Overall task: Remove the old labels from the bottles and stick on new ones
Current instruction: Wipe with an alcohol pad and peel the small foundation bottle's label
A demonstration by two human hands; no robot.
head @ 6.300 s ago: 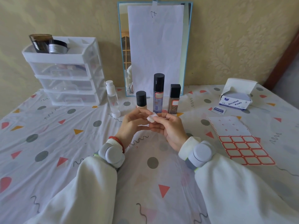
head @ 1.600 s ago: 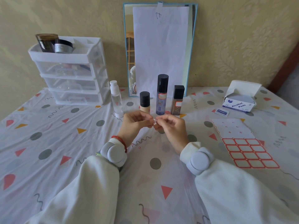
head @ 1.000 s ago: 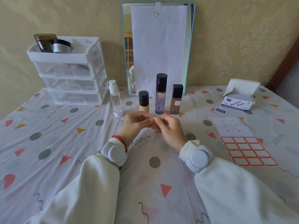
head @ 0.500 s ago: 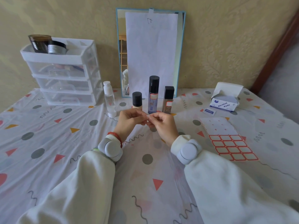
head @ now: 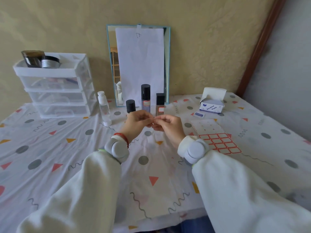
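Label (head: 154, 117) is getting pinched between both hands, left hand (head: 137, 121) and right hand (head: 169, 125) gripping it together mid-air. Bottles (head: 145, 98) are standing just beyond the fingertips, short one closest to the left hand.

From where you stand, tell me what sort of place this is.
Probably a room at home, set up as a small cosmetics corner. A patterned cloth covers the surface, a mirror leans against the wallpapered wall, and a clear drawer unit stands beside a row of bottles.
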